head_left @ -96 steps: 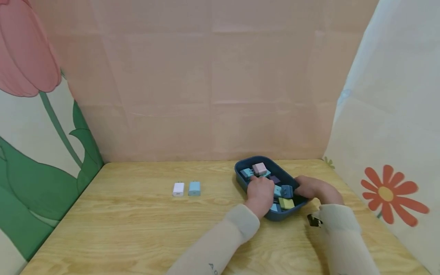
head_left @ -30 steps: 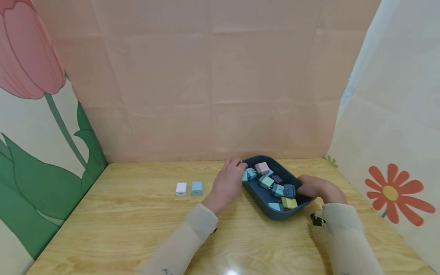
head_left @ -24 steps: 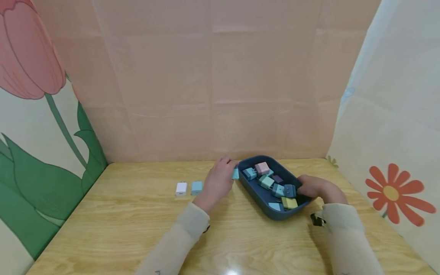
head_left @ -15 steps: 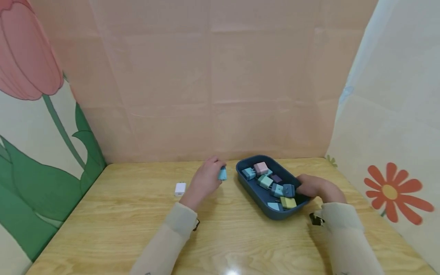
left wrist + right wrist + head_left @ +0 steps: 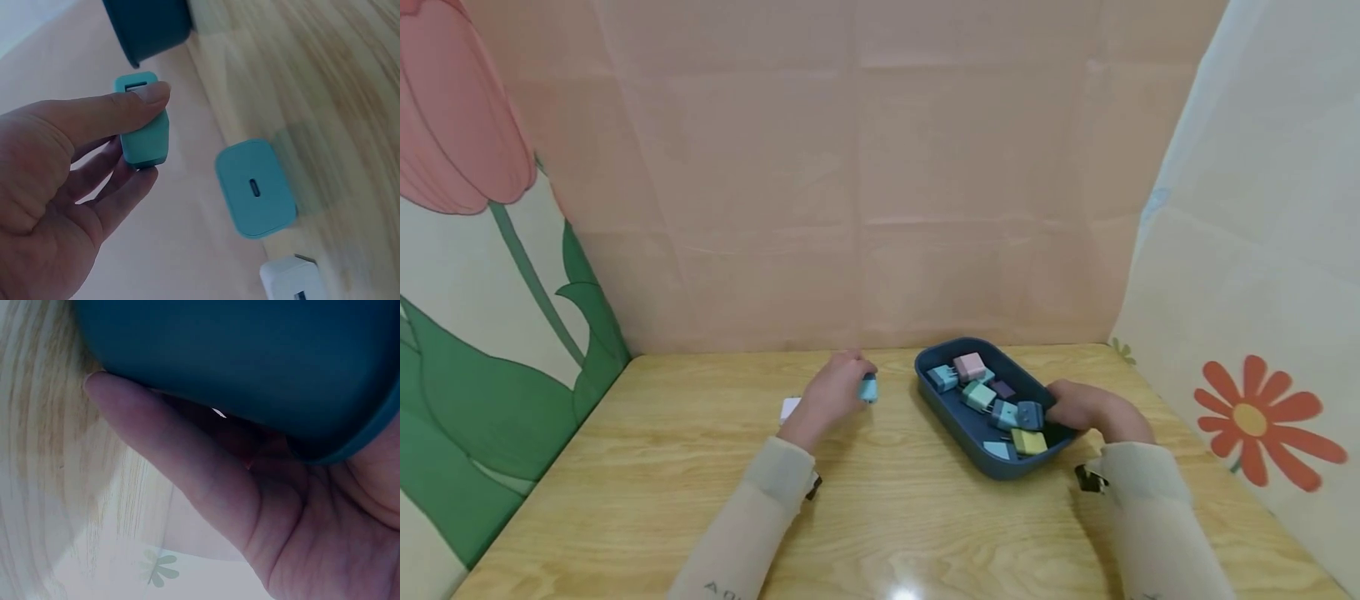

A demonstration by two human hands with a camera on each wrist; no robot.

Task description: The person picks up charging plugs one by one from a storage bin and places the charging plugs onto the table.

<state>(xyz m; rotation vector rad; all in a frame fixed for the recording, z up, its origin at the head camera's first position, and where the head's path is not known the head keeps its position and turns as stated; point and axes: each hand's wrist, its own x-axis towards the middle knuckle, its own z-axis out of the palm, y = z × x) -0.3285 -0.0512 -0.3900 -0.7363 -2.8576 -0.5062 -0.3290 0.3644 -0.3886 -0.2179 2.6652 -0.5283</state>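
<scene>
My left hand [image 5: 827,398] pinches a teal USB wall charger [image 5: 145,142] between thumb and fingers, above the table left of the bin. Below it in the left wrist view, a blue charger [image 5: 257,190] stands on the wood with its port showing. Beside that is a white charger [image 5: 292,280]. In the head view the left hand hides the blue one and part of the white one. My right hand [image 5: 1086,407] grips the right side of a dark blue plastic bin [image 5: 951,431], one digit lying along its outer wall in the right wrist view.
Several chargers lie jumbled in the bin, among them a pink one [image 5: 969,366], a yellow-green one [image 5: 1028,442] and a mint one [image 5: 978,396]. The wooden table [image 5: 880,517] ends at a plain pinkish backdrop [image 5: 850,208]; flower-printed sheets flank it.
My left hand has lifted the teal charger out of the bin and carried it left, towards the two chargers on the table. My right hand has stayed on the bin.
</scene>
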